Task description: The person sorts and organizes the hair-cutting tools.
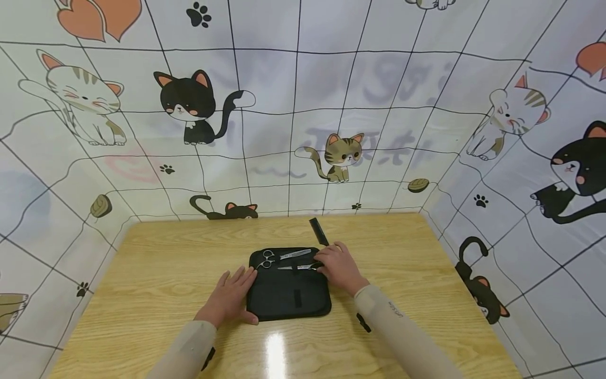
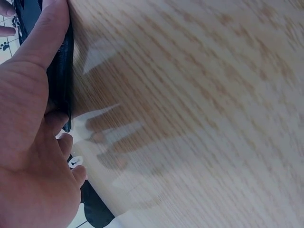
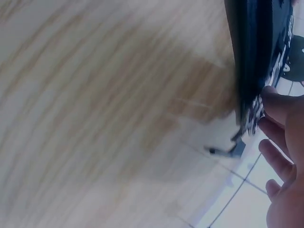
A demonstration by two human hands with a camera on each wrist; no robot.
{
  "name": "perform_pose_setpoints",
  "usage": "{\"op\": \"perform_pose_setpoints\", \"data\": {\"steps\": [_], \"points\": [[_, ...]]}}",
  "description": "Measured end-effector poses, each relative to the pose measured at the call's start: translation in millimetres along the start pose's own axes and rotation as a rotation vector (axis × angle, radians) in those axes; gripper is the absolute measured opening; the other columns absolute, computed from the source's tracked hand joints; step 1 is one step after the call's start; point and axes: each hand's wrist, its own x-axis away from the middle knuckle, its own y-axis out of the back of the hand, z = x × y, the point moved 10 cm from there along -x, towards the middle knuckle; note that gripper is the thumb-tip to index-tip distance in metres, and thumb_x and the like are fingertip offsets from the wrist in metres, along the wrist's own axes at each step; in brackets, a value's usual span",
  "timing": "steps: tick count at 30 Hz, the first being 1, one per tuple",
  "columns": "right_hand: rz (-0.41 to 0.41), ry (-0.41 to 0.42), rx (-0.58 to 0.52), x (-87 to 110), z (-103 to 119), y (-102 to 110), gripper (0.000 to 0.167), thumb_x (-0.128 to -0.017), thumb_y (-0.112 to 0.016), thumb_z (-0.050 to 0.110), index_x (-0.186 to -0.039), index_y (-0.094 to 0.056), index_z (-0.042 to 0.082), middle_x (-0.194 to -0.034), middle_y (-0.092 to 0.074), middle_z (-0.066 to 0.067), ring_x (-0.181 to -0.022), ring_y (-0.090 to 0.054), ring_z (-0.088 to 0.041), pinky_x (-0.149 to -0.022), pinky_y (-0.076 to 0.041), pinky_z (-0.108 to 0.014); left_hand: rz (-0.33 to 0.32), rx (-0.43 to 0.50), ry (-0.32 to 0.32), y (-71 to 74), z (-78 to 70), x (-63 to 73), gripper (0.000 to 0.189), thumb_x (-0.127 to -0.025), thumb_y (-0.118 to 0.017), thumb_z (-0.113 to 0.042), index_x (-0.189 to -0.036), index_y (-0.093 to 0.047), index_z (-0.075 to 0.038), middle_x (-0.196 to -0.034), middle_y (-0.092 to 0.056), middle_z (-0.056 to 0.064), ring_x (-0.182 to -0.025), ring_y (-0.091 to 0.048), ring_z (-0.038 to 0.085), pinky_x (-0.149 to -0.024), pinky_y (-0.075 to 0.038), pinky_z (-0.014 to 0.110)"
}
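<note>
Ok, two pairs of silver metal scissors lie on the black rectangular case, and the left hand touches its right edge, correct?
No, the left hand touches the left edge of the black rectangular case; the head view shows it. The silver metal scissors do lie on it.

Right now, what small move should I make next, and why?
Probably press the lower slim silver scissors gently onto the flat black rectangular case: your right hand is at their handle end, and your left hand touches the case's left edge, which could steady it.
</note>
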Motion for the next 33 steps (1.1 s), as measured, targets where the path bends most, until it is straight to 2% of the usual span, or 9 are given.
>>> {"op": "perform_pose_setpoints", "data": {"steps": [5,12,22,30,33], "points": [[0.007,-0.02,0.011,4.6,-11,6,0.034,-0.083,-0.078,0.032,-0.114,-0.072,0.02,-0.115,-0.072,0.005,-0.112,-0.062,-0.019,-0.111,-0.036,-0.047,-0.01,-0.004,0.003,-0.9,1.5,0.1,0.121,-0.059,-0.078,-0.07,-0.153,-0.031,-0.012,-0.16,-0.031,0.007,-0.15,-0.023,0.032,-0.121,-0.016,0.057],[0.027,-0.006,0.019,8.1,-12,6,0.038,-0.082,-0.077,0.035,-0.116,-0.071,0.019,-0.117,-0.071,0.005,-0.114,-0.061,-0.019,-0.11,-0.037,-0.049,-0.021,-0.006,-0.002,-1.1,2.7,0.6,0.121,-0.059,-0.078,-0.069,-0.154,-0.031,-0.012,-0.16,-0.031,0.007,-0.15,-0.024,0.031,-0.121,-0.016,0.056],[0.074,-0.027,-0.039,12.7,-15,0,0.043,-0.082,-0.077,0.034,-0.121,-0.069,0.018,-0.122,-0.07,0.003,-0.119,-0.059,-0.021,-0.111,-0.034,-0.051,-0.014,0.005,-0.004,0.6,1.0,0.6,0.121,-0.059,-0.078,-0.069,-0.154,-0.03,-0.011,-0.16,-0.03,0.006,-0.15,-0.023,0.031,-0.121,-0.016,0.056],[0.024,0.009,-0.058,14.1,-10,2,0.037,-0.083,-0.078,0.024,-0.118,-0.071,0.016,-0.122,-0.07,0.0,-0.117,-0.061,-0.023,-0.109,-0.037,-0.052,-0.025,0.006,-0.006,0.4,1.0,0.6,0.12,-0.059,-0.079,-0.068,-0.153,-0.031,-0.011,-0.16,-0.031,0.007,-0.15,-0.024,0.031,-0.121,-0.016,0.057],[0.02,0.012,-0.04,14.3,-8,0,0.037,-0.083,-0.077,0.026,-0.119,-0.071,0.018,-0.124,-0.069,0.0,-0.118,-0.06,-0.022,-0.109,-0.037,-0.051,-0.028,0.011,-0.008,-0.5,1.3,0.0,0.12,-0.059,-0.079,-0.068,-0.153,-0.031,-0.011,-0.16,-0.031,0.007,-0.15,-0.024,0.032,-0.121,-0.016,0.057]]}}
